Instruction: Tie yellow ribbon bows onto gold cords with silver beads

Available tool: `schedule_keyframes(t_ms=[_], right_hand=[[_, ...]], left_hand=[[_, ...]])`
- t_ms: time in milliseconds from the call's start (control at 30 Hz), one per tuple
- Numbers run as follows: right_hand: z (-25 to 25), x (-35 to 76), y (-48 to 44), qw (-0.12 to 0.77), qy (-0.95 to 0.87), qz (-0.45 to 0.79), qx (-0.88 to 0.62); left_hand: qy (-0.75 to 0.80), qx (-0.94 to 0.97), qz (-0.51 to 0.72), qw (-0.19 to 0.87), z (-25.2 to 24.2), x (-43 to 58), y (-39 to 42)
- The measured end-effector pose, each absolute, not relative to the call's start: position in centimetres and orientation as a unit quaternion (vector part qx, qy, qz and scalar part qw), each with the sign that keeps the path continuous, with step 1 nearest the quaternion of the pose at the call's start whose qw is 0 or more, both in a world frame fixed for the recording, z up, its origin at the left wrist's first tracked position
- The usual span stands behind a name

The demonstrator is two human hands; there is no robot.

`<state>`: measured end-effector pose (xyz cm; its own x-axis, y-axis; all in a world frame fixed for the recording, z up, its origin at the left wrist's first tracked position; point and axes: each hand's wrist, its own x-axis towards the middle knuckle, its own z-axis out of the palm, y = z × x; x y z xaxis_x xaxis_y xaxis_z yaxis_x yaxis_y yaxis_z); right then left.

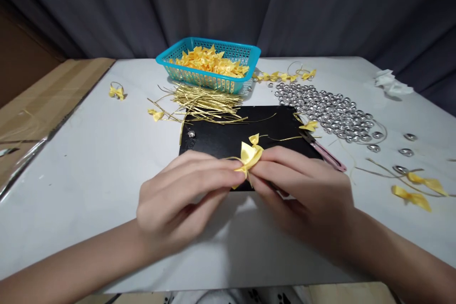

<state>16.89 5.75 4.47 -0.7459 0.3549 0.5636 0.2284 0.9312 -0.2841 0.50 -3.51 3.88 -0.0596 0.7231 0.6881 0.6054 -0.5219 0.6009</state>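
Satin looks slick, so the yellow ribbon bow (251, 153) could slide free if either fingertip pinch eased; too hard a squeeze might crush its folds. The fine gold wire (234, 157) leaving it toward 9 o'clock seems likely to kink or pull loose if the two hands tugged unevenly. A wide swing of the right hand (302, 187) could knock the pink-handled snips (329, 156), close at 3 o'clock, and the left hand (188, 192), reaching toward 11, could scatter the gold strands (204, 99) (some already stray over the black board (221, 140)).

Both grips are closed on the bow, thumb against fingers. It sits between the two sets of fingertips, above the board's near edge: the left grip holds it at about 7 o'clock, the right at about 4. Its loops stand up toward 12, where one smaller tip may belong to a second bow; I cannot tell.
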Motion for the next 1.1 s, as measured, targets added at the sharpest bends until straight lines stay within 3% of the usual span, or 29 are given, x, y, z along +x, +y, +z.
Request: schedule_keyframes(t_ms=[233, 367, 533, 700, 1100], right_hand=[[4.6, 16.9, 5.8, 0.358, -0.91, 0.112, -0.177], [5.2, 16.8, 6.1, 0.381, -0.908, 0.074, -0.159], [5.5, 17.0, 6.3, 0.399, -0.882, -0.047, -0.245], [5.3, 17.3, 6.8, 0.368, -0.916, -0.053, -0.148], [5.2, 17.6, 6.4, 0.36, -0.927, 0.025, -0.102]], left_hand=[[0.55, 0.582, 0.59, 0.105, 4.1, 1.3, -3.8], [0.596, 0.456, 0.621, 0.228, 3.8, 1.7, -3.3], [0.586, 0.381, 0.631, 0.336, 3.7, 1.4, -2.8], [0.557, 0.382, 0.619, 0.4, 3.6, 1.4, -3.0], [0.564, 0.383, 0.601, 0.418, 4.0, 1.7, -3.0]])
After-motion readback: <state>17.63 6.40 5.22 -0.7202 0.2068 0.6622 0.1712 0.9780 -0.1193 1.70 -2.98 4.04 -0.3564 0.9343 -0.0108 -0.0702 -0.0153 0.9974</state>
